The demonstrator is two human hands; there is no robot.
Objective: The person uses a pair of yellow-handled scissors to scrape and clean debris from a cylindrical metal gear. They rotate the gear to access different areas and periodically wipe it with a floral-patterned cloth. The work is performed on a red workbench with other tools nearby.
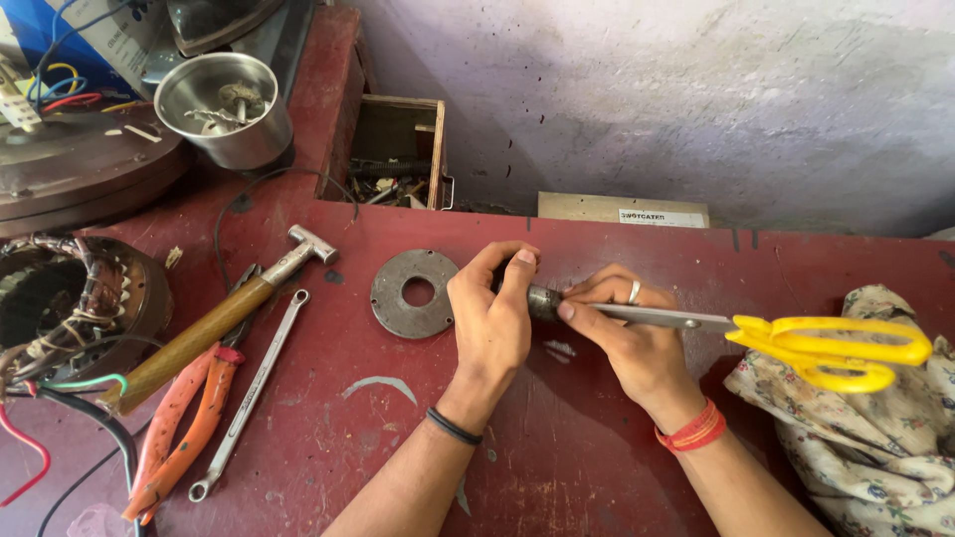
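My left hand [492, 318] is closed around a small dark metal cylinder [543, 301] held just above the red workbench [557, 467]. My right hand [632, 333] grips a pair of scissors by the steel blades [662, 317], with the blade tip pressed against the cylinder's end. The yellow scissor handles [831, 350] stick out to the right, free of my fingers. A round metal disc with a centre hole [413, 292] lies flat just left of my left hand.
A wooden-handled hammer [214, 323], orange-handled pliers [184, 423] and a ring spanner [249, 398] lie at the left. A wound motor stator [70, 308] with loose wires sits at the far left. A steel cup [224, 104] stands behind. A floral cloth [860, 438] is at the right.
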